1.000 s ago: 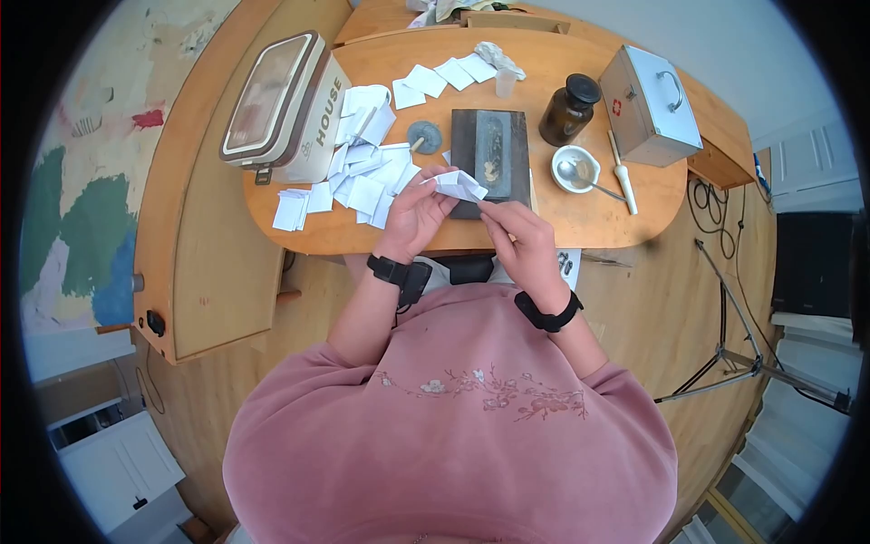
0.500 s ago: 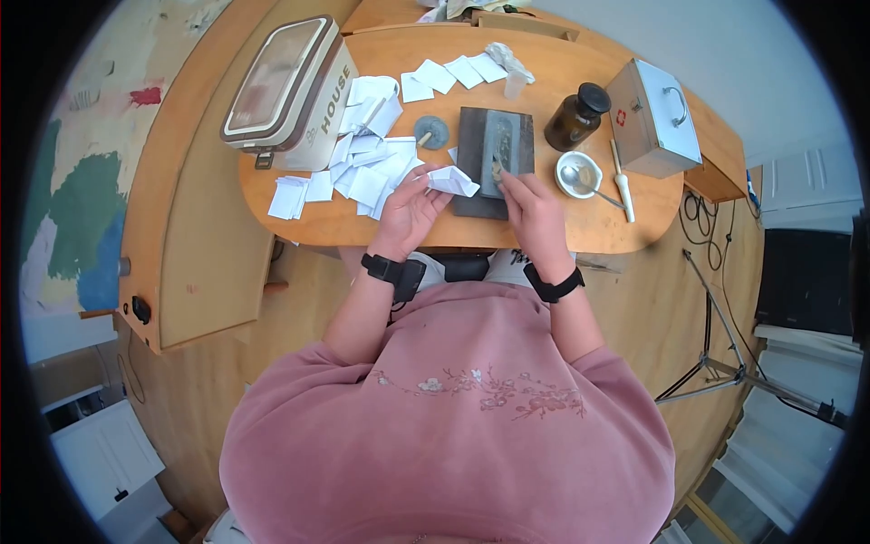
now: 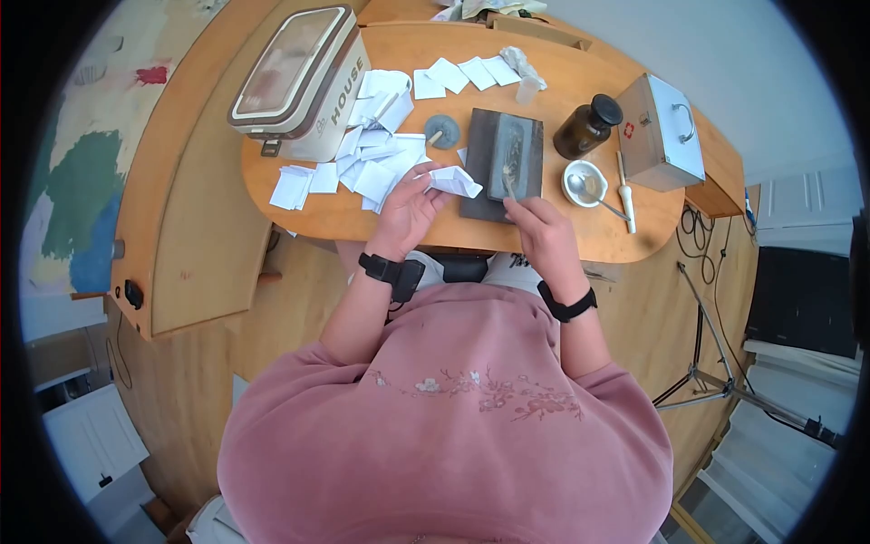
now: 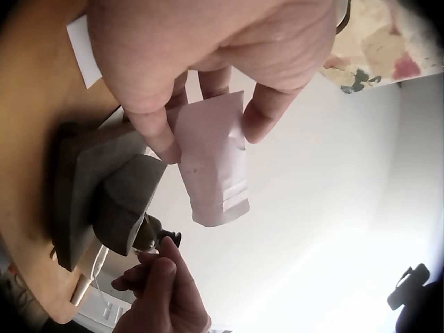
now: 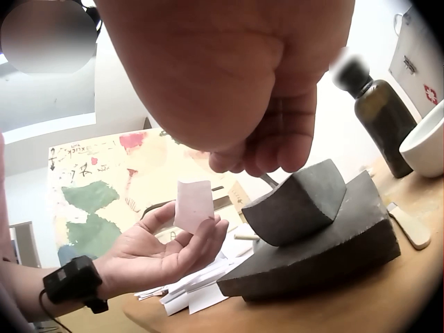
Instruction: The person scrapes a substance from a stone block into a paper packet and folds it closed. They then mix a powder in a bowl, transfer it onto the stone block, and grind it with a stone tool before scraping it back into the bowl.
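Observation:
The left hand (image 3: 408,216) holds a small folded white paper packet (image 3: 456,181) between thumb and fingers, left of the dark slab (image 3: 478,172). In the left wrist view this packet (image 4: 214,163) hangs between the fingertips. A grey stone block with a long hollow (image 3: 518,136) lies on the slab. Over its near end, the right hand (image 3: 549,239) pinches a thin tool (image 3: 509,188); the tool's tip is at light-coloured material in the hollow. In the right wrist view, curled fingers hide most of the tool (image 5: 268,180) above the block (image 5: 295,208).
Loose white papers (image 3: 376,181) and a HOUSE box (image 3: 340,109) are at the left. A round grey disc (image 3: 441,130) sits behind the packet. To the right are a dark bottle (image 3: 584,130), a white bowl with spoon (image 3: 574,193), a white-handled tool (image 3: 627,208) and a metal case (image 3: 654,136).
From beside the packet's opening, the right hand has moved right to the hollow with its thin tool. The left hand keeps the packet nearly in place. The head view has shifted slightly.

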A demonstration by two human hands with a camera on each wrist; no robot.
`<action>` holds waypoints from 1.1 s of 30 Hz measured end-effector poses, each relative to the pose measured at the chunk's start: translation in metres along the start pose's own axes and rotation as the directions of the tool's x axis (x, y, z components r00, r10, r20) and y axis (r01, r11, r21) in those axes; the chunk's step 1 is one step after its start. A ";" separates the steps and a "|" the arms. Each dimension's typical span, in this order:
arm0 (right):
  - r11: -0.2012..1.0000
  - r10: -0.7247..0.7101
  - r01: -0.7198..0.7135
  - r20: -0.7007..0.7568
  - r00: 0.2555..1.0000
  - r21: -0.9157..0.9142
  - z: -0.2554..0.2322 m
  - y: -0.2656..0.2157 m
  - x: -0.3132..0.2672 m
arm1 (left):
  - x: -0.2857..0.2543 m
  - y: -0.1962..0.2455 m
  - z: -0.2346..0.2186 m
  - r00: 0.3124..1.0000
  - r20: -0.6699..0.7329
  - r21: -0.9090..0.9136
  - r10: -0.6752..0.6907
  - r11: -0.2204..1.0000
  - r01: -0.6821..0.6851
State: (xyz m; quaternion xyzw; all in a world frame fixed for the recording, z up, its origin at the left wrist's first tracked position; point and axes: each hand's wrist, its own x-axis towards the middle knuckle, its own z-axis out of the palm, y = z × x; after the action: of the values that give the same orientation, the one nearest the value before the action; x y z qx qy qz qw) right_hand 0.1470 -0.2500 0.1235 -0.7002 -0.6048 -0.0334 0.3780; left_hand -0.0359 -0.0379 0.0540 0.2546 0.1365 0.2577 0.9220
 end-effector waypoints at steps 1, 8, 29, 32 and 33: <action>0.999 -0.021 0.022 0.036 0.999 -0.028 -0.003 0.000 -0.005 | -0.001 0.000 -0.001 1.000 0.006 0.000 -0.002 1.000 0.002; 0.987 -0.024 0.010 -0.082 0.996 -0.158 -0.002 -0.002 -0.006 | 0.002 -0.006 0.003 0.999 0.019 -0.011 -0.034 0.999 0.034; 0.956 0.254 -0.217 -0.186 0.949 0.200 0.054 -0.027 -0.007 | 0.002 -0.010 0.001 0.999 -0.002 -0.012 -0.045 0.999 0.045; 0.955 0.250 -0.205 -0.214 0.944 0.212 0.057 -0.028 -0.003 | 0.004 -0.011 -0.002 0.999 0.003 -0.003 -0.036 0.999 0.036; 0.955 0.251 -0.205 -0.215 0.944 0.214 0.059 -0.028 -0.003 | 0.004 -0.010 -0.004 0.999 0.001 -0.001 -0.035 0.999 0.035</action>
State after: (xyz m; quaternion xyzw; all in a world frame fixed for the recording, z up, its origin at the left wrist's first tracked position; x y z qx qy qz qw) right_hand 0.0979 -0.2195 0.0937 -0.7176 -0.4696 -0.0159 0.5141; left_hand -0.0295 -0.0415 0.0446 0.2520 0.1403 0.2412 0.9266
